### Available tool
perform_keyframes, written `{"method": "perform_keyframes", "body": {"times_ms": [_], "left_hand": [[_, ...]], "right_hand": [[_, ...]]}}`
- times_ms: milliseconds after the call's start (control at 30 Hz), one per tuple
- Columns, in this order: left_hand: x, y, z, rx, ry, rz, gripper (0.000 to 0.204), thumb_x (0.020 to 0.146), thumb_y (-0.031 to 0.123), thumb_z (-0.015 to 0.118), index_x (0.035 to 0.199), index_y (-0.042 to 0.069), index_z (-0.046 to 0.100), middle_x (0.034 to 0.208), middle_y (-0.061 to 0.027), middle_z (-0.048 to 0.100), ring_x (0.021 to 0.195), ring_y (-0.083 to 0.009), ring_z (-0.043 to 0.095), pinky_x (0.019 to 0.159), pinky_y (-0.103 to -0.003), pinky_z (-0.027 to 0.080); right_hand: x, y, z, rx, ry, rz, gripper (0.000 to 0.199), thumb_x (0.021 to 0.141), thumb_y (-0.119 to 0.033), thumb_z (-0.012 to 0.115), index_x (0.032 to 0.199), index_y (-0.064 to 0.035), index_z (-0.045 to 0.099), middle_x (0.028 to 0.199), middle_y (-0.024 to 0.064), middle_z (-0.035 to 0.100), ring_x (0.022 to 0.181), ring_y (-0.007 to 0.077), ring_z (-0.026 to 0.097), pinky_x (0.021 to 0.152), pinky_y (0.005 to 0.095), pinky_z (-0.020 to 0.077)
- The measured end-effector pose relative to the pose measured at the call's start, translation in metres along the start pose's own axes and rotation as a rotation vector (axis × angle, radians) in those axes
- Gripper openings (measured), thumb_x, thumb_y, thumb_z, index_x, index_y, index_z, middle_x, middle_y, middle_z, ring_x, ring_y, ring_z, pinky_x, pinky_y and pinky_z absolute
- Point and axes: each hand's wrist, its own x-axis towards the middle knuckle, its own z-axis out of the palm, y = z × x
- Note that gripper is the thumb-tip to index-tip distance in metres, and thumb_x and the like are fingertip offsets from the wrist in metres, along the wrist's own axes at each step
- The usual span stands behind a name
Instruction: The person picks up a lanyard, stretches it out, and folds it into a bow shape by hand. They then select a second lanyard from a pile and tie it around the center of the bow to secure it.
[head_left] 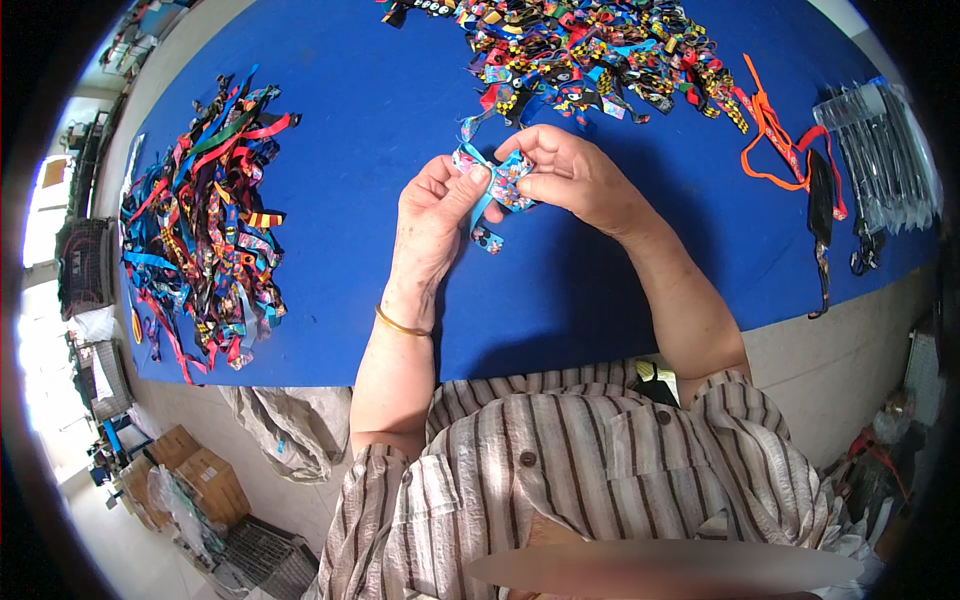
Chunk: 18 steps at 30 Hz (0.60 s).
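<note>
Between my two hands is a light-blue patterned ribbon bow [512,186], with colourful printed loops and tails hanging down. My left hand [436,208] pinches it near the middle, the thumb laid over the ribbon. My right hand [582,183] grips the bow's right loop between thumb and fingers. One tail ends just below my left fingers, and another bit of ribbon sticks up above them. The knot is partly covered by my left thumb.
A blue table [360,90] lies under my hands. A heap of patterned ribbons [215,220] is at the left, and a big pile of small ribbon bows [590,60] lies at the far side. To the right are orange and red straps [775,140] and stacked clear plastic sleeves [885,155].
</note>
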Motion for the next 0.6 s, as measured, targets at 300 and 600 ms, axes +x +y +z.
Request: {"method": "perform_keyframes", "body": {"times_ms": [300,600], "left_hand": [[0.001,-0.002,0.001,-0.019,-0.032,-0.008,0.013,0.094,0.011,0.064,0.101,0.0,0.06,0.087,-0.0093,0.068,0.063,-0.0143,0.061,0.06,-0.028,0.053],[0.001,0.0,-0.002,-0.016,-0.071,-0.053,0.015,0.093,0.013,0.068,0.098,-0.001,0.063,0.081,-0.0077,0.067,0.058,-0.0108,0.057,0.056,-0.025,0.05]], "right_hand": [[0.003,0.013,-0.013,-0.076,0.016,0.021,0.016,0.096,-0.009,0.057,0.108,0.0004,0.061,0.094,0.0036,0.067,0.084,0.0085,0.061,0.075,0.0257,0.0494],[0.004,0.015,-0.016,-0.106,-0.044,-0.034,0.015,0.096,-0.007,0.055,0.106,0.0023,0.06,0.088,0.0027,0.065,0.082,0.0086,0.06,0.077,0.026,0.0501]]}}
